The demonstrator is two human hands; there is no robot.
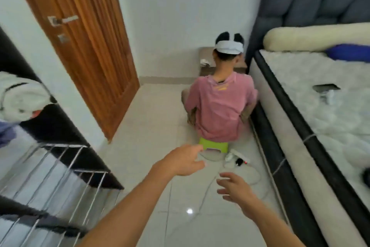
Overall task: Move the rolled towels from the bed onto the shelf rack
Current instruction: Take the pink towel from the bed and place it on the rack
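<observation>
**Empty hands between rack and bed**

Left hand (183,159) and right hand (233,187) both released, fingers spread, carrying nothing, probably mid-turn to fetch. White rolled towel (19,99) sits on the wire shelf rack (60,166) at left. White quilted bed (320,106) at right; blurry, no rolled towels evident there.

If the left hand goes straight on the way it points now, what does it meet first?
Probably the green stool under the seated person. The left hand is open, fingers toward it, nothing visible between; depth is unclear.
</observation>
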